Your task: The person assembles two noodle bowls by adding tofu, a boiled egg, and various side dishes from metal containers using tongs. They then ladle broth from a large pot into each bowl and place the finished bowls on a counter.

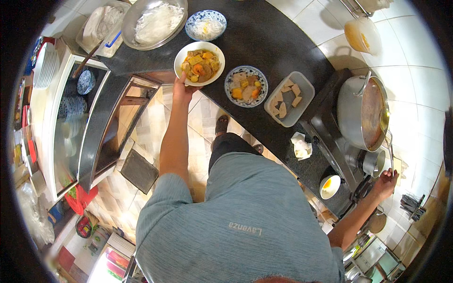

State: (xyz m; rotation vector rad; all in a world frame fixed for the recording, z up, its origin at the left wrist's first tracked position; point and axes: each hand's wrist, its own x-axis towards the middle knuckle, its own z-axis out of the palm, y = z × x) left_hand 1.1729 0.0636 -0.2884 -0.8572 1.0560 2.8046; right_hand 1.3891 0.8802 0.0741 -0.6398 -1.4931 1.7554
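Note:
My left hand [183, 90] grips a white bowl [179, 60] by its near rim, over the edge of the dark counter. Chunky yellow-orange stew [202, 66] fills the bowl. My right hand [387, 183] is closed around the long metal handle of a ladle [391, 150], whose head reaches the big metal pot [350, 111] on the stove. Reddish-brown broth [374, 111] shows inside the pot. Between my hands, a blue-patterned bowl [229, 96] holds meat slices and orange chunks. Beside it, a clear plastic tub [307, 85] contains several pale slices.
White noodles lie in a large metal basin [127, 30], with a blue-rimmed noodle bowl [190, 34] beside it. A crumpled white wrapper [301, 146] and a small white bowl [330, 192] sit near the stove [325, 141]. A dish cabinet [68, 127] stands left; a strainer [370, 40] hangs by the wall.

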